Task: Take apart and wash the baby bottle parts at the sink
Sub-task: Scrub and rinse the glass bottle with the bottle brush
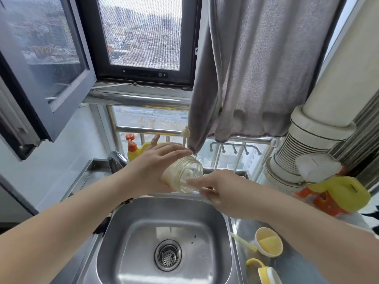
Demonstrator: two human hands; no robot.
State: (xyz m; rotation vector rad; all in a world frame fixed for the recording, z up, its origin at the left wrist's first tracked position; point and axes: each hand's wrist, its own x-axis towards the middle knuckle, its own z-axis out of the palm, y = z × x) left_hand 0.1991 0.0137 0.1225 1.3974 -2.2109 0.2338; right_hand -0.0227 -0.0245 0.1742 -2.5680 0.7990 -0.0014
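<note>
Steel sink (pixel 114 232) lies directly below you; a yellow cap (pixel 269 243) and straw (pixel 243 241) rest on its right counter. Above the far rim, your left hand (pixel 151 169) wraps the bottle (pixel 184 175), fingers together. Your right hand (pixel 223 189) touches its mouth, forefinger extended.

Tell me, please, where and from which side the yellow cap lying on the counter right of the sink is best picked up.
Pinch the yellow cap by its round rim, coming from above. It lies with its open mouth facing up, so the rim is exposed all round, while the straw lies close on its left side, near the sink.
</note>
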